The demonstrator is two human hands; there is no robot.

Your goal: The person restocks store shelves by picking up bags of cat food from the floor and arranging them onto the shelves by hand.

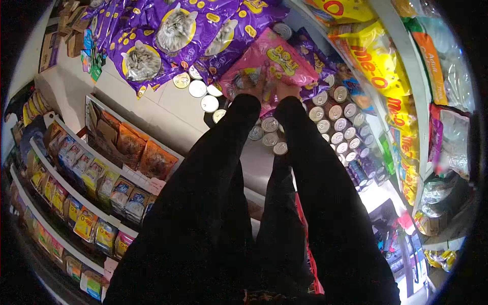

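Left hand [250, 84], right hand [286, 91] are touching shiny pink plastic bag [277, 55], can't tell if gripping | bag showing back from pale flat shelf [255, 166]'s near edge | slipping bag could be knocking round silver metal tins [270, 124]

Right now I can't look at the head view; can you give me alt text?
The left hand and right hand are on a pink bag beside purple bags printed with cats. Cans stand nearby; yellow Me-O bags are at right, small packets on racks at lower left.
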